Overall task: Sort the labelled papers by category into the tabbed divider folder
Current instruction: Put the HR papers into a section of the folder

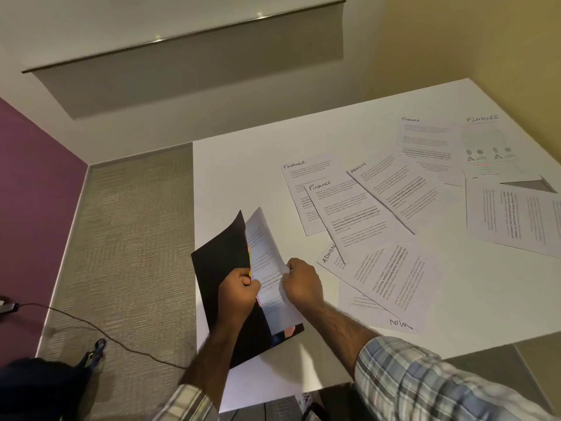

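A black divider folder lies at the near left edge of a white table, its long axis running away from the viewer and leaning left. Its cover is raised. The left hand grips the folder's edge; the right hand pinches a white sheet tucked inside, its label hidden. Loose papers to the right read "FINANCE" and "ADMIN"; coloured tabs, possibly, show between the pages.

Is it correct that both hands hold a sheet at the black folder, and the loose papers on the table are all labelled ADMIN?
Not all. The head view shows both the left hand and right hand at the black folder, but several loose papers read FINANCE, others ADMIN.
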`<state>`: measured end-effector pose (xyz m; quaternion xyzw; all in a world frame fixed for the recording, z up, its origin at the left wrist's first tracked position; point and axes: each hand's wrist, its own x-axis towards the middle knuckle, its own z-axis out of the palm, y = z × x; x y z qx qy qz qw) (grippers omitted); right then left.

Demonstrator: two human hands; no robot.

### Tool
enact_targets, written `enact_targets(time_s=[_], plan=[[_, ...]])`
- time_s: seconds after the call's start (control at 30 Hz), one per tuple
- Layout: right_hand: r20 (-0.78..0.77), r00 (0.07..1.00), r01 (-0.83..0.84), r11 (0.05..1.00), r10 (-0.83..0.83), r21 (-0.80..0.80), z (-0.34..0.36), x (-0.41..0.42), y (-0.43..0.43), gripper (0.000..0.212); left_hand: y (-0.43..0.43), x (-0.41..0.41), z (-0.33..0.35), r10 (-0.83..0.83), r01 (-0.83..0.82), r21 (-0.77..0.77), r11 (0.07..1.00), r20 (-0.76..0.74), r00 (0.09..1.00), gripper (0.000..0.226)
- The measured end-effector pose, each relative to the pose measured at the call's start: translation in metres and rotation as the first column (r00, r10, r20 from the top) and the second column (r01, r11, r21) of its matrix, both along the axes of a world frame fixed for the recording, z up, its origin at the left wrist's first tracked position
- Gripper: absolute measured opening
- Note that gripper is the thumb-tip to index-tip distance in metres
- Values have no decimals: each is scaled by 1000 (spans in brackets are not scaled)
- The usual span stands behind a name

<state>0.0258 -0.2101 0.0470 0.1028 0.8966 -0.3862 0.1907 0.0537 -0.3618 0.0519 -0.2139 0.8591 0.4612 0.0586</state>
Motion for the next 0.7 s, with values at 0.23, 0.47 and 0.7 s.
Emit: enact_targets(time_s=[0.23, 0.47, 0.7], plan=[[159, 982, -104, 995, 104, -8, -17, -9, -31, 22, 3, -3, 0, 0, 1, -7, 1000, 12, 1000, 13], [95, 971, -219, 975, 221, -35, -37, -7, -40, 25, 10, -3, -7, 16, -17, 22, 1000, 13, 1000, 13], [77, 951, -303, 952, 298, 52, -35, -12, -23, 15, 17, -10, -16, -8, 10, -22, 1000, 82, 997, 12]])
